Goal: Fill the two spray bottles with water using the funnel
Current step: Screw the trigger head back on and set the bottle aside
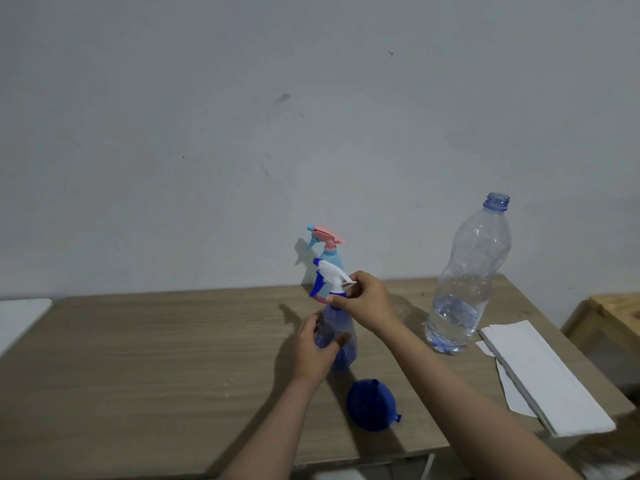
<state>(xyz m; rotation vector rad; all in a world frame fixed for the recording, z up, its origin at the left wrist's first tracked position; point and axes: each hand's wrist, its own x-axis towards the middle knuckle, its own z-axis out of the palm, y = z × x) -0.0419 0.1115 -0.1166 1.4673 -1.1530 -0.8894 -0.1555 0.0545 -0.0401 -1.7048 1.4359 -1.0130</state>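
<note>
Blue funnel (371, 405) nearest, lying wide mouth down on the wooden table (138, 358), spout up, just below the left wrist and between the two forearms. Left hand (317, 351) wrapped around the lower body of the blue spray bottle (337, 336), thumb across the front, fingers hidden behind. Bottle upright, base on the table. Right hand (363, 299) above the left, fingers closed in a pinch on the white trigger head (330, 275) and blue collar at the bottle neck; nozzle pointing away from the right hand, to the left. Whether the head is fully seated, cannot tell. Second spray bottle (327, 261), light blue with pink trigger head, directly beyond both hands, near the wall (242, 116), head on, partly hidden behind the held bottle. Large clear water bottle (464, 282), uncapped, standing right of the right hand, water in the lower part only. Folded white paper (543, 375) right of the right forearm, near the table edge.
</note>
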